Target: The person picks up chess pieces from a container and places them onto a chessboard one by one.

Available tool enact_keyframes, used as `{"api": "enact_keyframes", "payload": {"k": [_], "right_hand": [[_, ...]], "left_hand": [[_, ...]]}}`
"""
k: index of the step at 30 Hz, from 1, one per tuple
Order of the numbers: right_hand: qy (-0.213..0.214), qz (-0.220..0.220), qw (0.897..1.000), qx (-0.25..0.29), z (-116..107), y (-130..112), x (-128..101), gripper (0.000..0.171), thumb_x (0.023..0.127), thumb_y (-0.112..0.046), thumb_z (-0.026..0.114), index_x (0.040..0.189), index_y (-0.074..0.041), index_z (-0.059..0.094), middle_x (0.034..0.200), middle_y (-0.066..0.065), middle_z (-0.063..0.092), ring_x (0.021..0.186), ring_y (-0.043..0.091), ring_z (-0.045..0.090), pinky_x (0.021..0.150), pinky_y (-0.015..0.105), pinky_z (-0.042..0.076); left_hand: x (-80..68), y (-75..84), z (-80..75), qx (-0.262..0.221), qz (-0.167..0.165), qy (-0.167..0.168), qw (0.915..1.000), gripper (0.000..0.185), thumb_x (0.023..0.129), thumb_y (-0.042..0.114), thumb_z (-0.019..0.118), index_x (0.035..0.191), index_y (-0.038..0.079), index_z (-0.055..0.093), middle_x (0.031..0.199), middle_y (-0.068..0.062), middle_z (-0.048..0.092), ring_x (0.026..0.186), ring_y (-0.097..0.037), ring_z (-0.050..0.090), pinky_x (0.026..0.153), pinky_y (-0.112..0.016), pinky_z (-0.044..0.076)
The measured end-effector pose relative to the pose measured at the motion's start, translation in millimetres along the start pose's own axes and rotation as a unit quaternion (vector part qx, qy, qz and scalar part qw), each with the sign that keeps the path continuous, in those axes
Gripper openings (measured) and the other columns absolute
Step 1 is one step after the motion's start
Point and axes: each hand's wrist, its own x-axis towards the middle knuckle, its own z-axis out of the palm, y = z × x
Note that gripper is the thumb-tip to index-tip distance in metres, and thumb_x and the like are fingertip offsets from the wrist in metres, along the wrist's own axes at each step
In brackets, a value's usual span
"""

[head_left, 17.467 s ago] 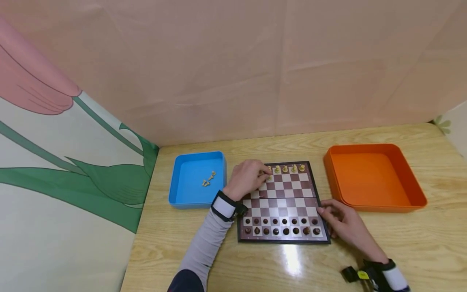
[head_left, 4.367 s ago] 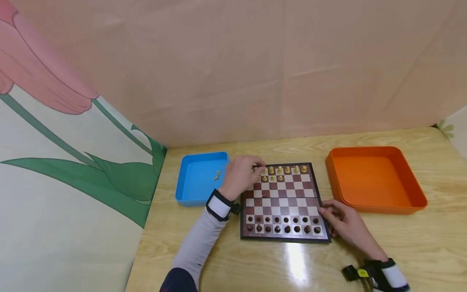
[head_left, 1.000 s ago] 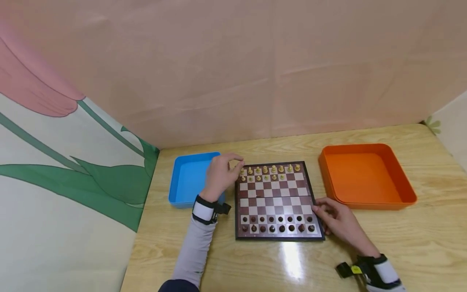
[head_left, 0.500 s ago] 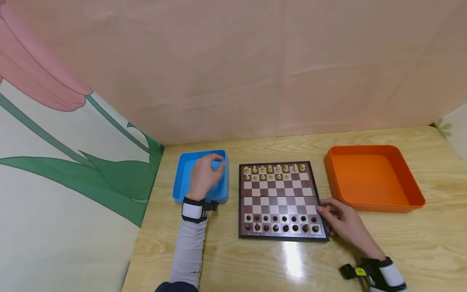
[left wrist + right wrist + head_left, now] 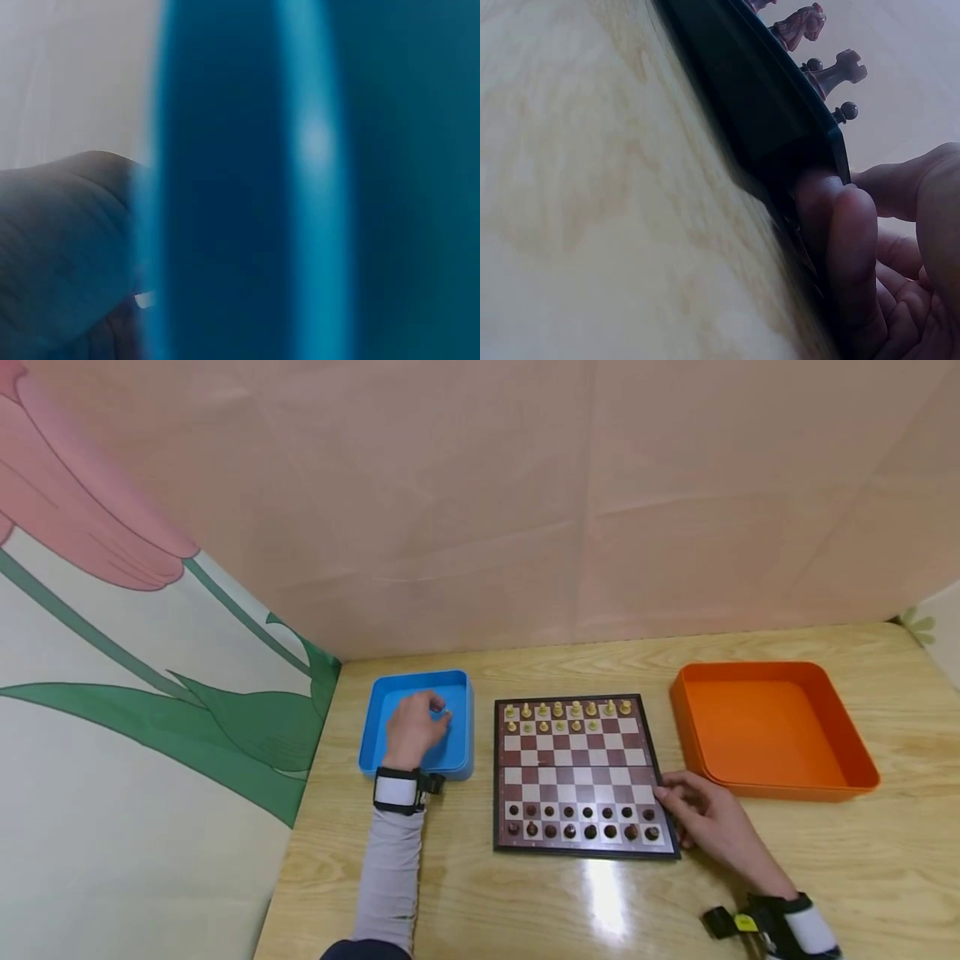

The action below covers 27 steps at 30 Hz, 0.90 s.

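My left hand (image 5: 415, 727) is down inside the blue box (image 5: 459, 765), fingers bent toward the thumb. A tiny pale speck shows by the fingertips in the head view; whether they pinch it is too small to tell. The blurred box wall hides most of this hand's work in the left wrist view. My right hand (image 5: 701, 814) grips the right edge of the chessboard (image 5: 577, 779), thumb on top and fingers at the side and underneath (image 5: 851, 232). Pale pieces (image 5: 558, 710) fill the far row, with several pale pawns (image 5: 559, 727) before them. Dark pieces (image 5: 590, 832) fill the two near rows.
An orange box (image 5: 772, 789) stands to the right of the board, close beyond my right hand. The wooden table (image 5: 525, 910) meets a pinkish wall covering (image 5: 480, 527) at the back. A flower-patterned sheet (image 5: 225, 727) lies along the left side.
Over the longer span, my left hand has added pale pieces to the board. Within the last second it moved left from the board and down into the blue box. My right hand stays put.
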Motion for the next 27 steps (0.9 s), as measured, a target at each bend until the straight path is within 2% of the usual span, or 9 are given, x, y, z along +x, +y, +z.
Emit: {"api": "enact_keyframes", "payload": {"k": [6,11,27], "right_hand": [[-0.001,-0.002,1.0,0.001,1,1,0,0.05,0.109,-0.039,0.063,0.142,-0.002,0.06,0.098,0.013,0.07,0.059,0.018,0.061,0.053,0.032,0.056],[0.0,0.002,1.0,-0.002,0,0,1,0.051,0.109,-0.04,0.063,0.142,-0.002,0.06,0.098,0.012,0.07,0.059,0.019,0.061,0.052,0.032,0.056],[0.004,-0.001,1.0,-0.005,1,2,1,0.049,0.109,-0.039,0.063,0.141,-0.002,0.06,0.096,0.012,0.07,0.058,0.018,0.061,0.052,0.032,0.056]], "left_hand": [[1.6,-7.4,4.5,0.022,-0.036,-0.05,0.9979,0.02,0.1,0.022,0.076,0.116,0.01,0.077,0.119,-0.008,0.076,0.108,-0.028,0.071,0.088,-0.05,0.059],[4.2,-9.3,7.6,0.035,-0.054,-0.07,0.9954,0.02,0.1,0.02,0.076,0.116,0.009,0.077,0.119,-0.01,0.075,0.104,-0.028,0.069,0.087,-0.051,0.059],[6.6,-13.1,14.7,0.032,-0.061,-0.066,0.9955,0.006,0.098,0.018,0.078,0.096,0.012,0.075,0.102,-0.007,0.072,0.087,-0.025,0.064,0.073,-0.043,0.053]]}}
